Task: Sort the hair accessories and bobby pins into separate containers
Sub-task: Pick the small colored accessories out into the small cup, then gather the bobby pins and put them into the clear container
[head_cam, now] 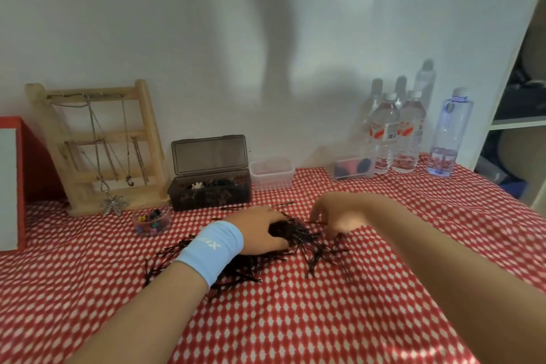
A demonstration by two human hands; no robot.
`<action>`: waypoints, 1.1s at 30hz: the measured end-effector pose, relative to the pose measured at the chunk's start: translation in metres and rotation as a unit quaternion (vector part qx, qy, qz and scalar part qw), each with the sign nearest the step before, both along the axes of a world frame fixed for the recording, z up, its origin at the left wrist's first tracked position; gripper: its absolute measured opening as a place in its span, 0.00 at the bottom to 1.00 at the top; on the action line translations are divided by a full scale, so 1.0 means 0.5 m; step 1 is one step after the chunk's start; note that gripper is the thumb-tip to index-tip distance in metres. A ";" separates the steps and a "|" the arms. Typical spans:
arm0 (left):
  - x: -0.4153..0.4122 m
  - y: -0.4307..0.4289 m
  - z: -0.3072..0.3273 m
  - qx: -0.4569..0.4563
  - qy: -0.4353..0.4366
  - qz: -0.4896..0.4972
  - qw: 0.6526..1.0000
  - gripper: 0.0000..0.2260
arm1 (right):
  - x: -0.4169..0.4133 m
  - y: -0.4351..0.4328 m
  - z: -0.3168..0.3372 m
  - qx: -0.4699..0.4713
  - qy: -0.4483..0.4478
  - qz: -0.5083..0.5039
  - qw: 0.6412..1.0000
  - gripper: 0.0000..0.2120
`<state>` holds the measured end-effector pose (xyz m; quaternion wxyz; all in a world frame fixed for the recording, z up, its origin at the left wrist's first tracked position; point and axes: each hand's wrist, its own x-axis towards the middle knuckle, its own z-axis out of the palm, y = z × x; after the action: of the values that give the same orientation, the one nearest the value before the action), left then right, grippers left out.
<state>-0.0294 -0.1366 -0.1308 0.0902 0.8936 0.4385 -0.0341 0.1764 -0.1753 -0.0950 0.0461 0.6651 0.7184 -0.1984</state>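
A pile of dark bobby pins point(320, 257) lies spread on the red-and-white cloth point(295, 319) at the middle. My left hand point(260, 227), with a light blue wristband, grips a bunch of the pins. Just to its right, my right hand point(334, 219) pinches a few pins above the pile. Behind them stands a dark box point(211, 190) with its lid up, holding hair clips. A clear empty tub point(271, 174) sits beside it. A small round clear cup point(152, 221) of coloured mini clips stands at the left.
A wooden rack point(97, 145) hung with necklaces leans at the back left, beside a red box point(17, 180). Three water bottles point(410, 133) and a clear case point(353, 168) stand at the back right. A white shelf point(517, 124) borders the right.
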 end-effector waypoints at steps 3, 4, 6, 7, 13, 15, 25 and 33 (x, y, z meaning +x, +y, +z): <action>0.005 0.006 0.019 0.059 -0.012 0.022 0.998 0.25 | -0.001 0.001 0.000 0.003 0.072 0.013 0.997 0.21; 0.013 0.009 0.020 0.061 -0.036 0.030 0.997 0.26 | 0.003 0.000 0.004 -0.001 0.112 0.007 0.994 0.19; 0.032 0.016 0.014 0.042 -0.072 0.040 0.996 0.29 | 0.008 0.000 0.014 0.001 0.194 -0.006 0.981 0.17; 0.041 0.019 0.009 0.025 -0.072 0.039 0.996 0.31 | 0.012 0.003 0.019 0.013 0.218 -0.013 0.976 0.16; 0.034 0.037 -0.003 -0.023 -0.052 0.013 0.998 0.27 | -0.001 0.054 0.043 0.161 0.175 -0.041 0.970 0.12; 0.021 0.041 0.017 -0.046 -0.083 0.011 0.995 0.21 | -0.014 0.083 0.044 0.195 0.156 -0.049 0.967 0.11; -0.007 0.167 0.079 0.095 -0.172 0.082 0.977 0.17 | -0.060 0.245 0.019 0.252 0.032 -0.007 0.967 0.23; 0.015 0.273 0.067 0.108 -0.086 0.090 0.986 0.22 | -0.061 0.319 -0.006 0.222 0.071 -0.027 0.972 0.22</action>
<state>-0.0221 -0.0001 -0.0975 0.0336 0.8547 0.5086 0.0987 0.1458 -0.0158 -0.0979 -0.1594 0.6624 0.7275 -0.0813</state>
